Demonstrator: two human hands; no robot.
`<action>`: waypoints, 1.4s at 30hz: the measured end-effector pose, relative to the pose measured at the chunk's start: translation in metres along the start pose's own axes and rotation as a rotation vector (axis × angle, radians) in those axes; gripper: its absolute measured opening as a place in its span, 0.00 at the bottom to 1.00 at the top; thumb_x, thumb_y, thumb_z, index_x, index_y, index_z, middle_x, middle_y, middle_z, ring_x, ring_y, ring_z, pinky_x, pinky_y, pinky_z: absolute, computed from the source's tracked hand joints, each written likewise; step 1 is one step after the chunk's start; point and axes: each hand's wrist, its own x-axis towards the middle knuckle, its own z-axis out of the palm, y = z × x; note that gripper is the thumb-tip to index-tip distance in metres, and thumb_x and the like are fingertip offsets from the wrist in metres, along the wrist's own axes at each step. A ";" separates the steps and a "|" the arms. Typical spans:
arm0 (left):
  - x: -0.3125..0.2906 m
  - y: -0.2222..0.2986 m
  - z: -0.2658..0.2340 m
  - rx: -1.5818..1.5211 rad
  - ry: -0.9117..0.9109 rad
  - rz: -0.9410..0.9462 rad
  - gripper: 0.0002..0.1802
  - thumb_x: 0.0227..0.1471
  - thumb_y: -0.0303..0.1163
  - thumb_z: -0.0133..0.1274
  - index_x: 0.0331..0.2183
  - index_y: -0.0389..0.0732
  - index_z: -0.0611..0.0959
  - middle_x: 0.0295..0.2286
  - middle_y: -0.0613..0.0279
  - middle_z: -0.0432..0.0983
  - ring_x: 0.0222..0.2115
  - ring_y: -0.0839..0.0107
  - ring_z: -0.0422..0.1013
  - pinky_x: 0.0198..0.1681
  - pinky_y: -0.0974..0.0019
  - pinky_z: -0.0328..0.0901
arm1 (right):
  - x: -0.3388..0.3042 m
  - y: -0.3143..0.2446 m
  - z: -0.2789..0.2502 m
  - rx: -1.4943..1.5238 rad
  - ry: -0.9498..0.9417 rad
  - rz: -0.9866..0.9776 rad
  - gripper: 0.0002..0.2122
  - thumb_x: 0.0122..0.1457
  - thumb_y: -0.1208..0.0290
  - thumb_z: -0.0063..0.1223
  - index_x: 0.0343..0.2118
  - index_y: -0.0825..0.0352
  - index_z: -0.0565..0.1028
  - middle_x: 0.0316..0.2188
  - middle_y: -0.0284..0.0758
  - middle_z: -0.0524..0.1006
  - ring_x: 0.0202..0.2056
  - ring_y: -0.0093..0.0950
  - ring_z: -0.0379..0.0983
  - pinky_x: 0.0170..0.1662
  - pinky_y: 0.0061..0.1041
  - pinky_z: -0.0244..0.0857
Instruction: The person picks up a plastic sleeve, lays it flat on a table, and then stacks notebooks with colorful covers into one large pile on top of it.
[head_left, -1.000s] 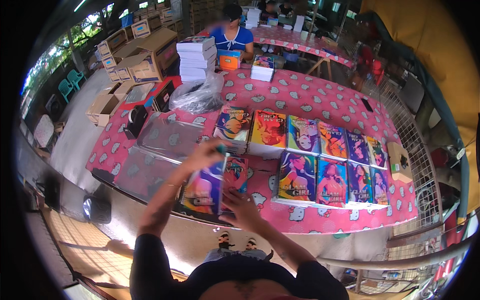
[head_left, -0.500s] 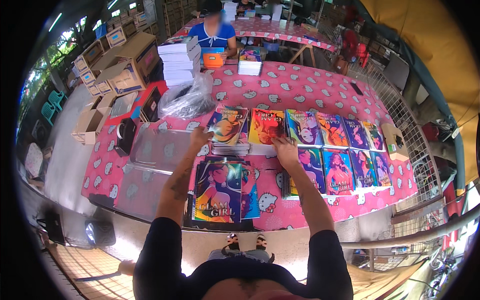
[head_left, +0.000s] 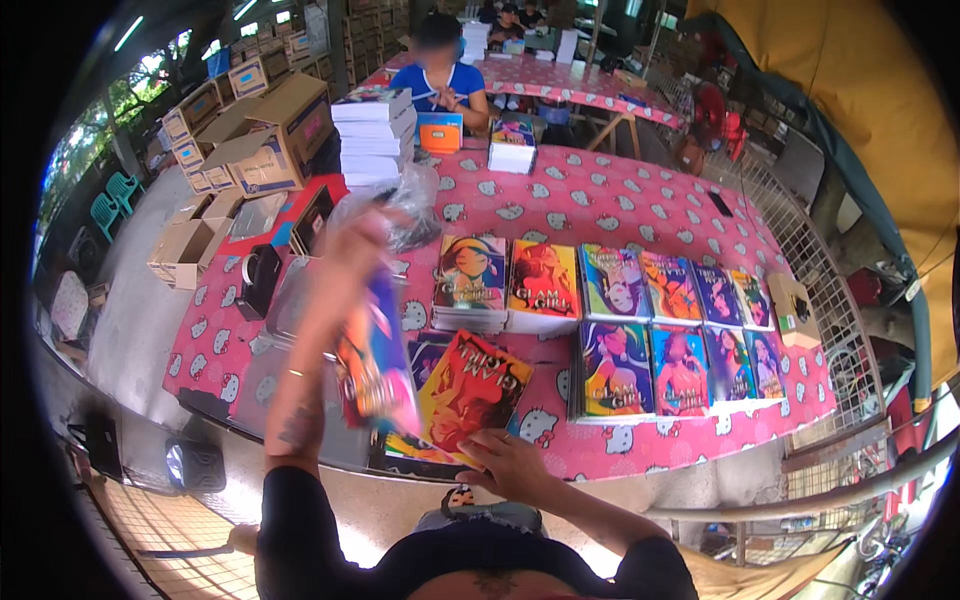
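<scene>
Left hand (head_left: 355, 235) is raised above the table, blurred, gripping a colourful spiral notebook (head_left: 378, 365) that hangs down mid-air. Right hand (head_left: 510, 462) lies flat, fingers spread, on the near edge of a red-orange notebook (head_left: 470, 388), which sits tilted atop a pile at the front of the pink patterned table (head_left: 600, 195). Rows of notebook stacks (head_left: 610, 285) lie just right.
</scene>
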 end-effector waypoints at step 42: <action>-0.062 -0.119 0.108 0.608 -0.442 0.581 0.26 0.46 0.43 0.59 0.45 0.39 0.78 0.47 0.50 0.72 0.49 0.61 0.68 0.53 0.53 0.61 | 0.007 0.078 0.022 0.168 0.260 0.187 0.31 0.45 0.69 0.65 0.56 0.67 0.68 0.41 0.43 0.72 0.48 0.42 0.64 0.54 0.37 0.55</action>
